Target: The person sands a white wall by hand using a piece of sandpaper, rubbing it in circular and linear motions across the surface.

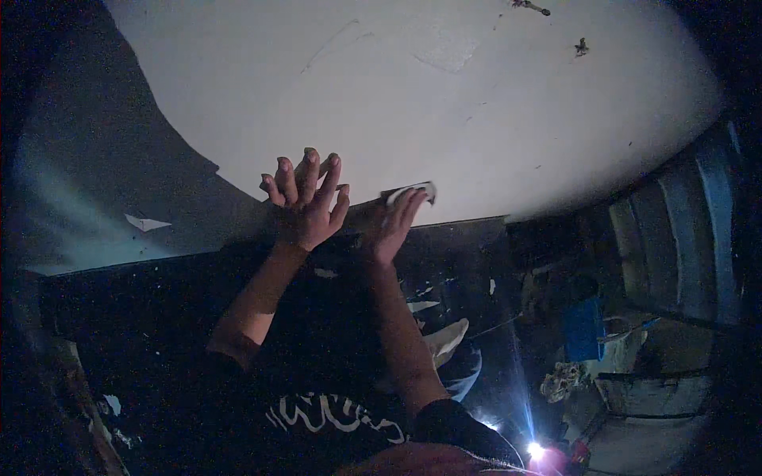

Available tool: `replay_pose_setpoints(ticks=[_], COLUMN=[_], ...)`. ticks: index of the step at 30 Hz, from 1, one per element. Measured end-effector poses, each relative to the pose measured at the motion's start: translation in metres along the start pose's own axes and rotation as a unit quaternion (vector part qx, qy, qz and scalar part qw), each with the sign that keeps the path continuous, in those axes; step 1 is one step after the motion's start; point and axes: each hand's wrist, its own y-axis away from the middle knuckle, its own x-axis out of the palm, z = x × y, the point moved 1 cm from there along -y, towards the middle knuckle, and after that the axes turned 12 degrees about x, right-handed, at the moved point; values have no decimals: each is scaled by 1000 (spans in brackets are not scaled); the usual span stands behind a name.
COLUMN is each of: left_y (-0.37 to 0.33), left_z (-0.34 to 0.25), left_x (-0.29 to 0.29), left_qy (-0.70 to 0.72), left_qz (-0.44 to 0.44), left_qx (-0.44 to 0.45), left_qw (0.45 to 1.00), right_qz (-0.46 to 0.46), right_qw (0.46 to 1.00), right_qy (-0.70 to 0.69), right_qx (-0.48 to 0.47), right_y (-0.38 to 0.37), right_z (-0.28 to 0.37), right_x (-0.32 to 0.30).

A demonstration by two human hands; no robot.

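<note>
A broad white sheet-like surface (pixel 381 103) with a curved left border fills the upper part of the head view. Near its lower edge, my left hand (pixel 305 194) is raised with fingers spread, holding nothing. To the right of it, my right hand (pixel 395 222) is slightly blurred. Its fingers close over a small flat white-and-dark piece (pixel 431 193) at the edge of the white surface; the exact kind of piece is not clear.
Grey surface (pixel 87 174) borders the white one on the left, with a small white scrap (pixel 147 223) on it. Dark marks (pixel 582 47) dot the white area. At lower right are a blue container (pixel 583 329), a pale crumpled bundle (pixel 562 381) and a bright lamp (pixel 536 451).
</note>
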Motion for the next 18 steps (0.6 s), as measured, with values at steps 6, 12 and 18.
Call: replay_pose_setpoints(ticks=[6, 12, 18], left_y=[1, 0, -2], left_z=[1, 0, 0], left_x=[3, 3, 0], left_qy=[-5, 7, -4], left_qz=[-17, -18, -8], left_qx=[8, 8, 7], left_qw=[1000, 1000, 1000], right_qz=[-16, -73, 16], right_qw=[968, 871, 913], right_qy=[-77, -209, -139], right_qx=[237, 438, 384], right_y=[-23, -5, -10], right_z=[-41, -101, -87], right_x=[-16, 0, -8])
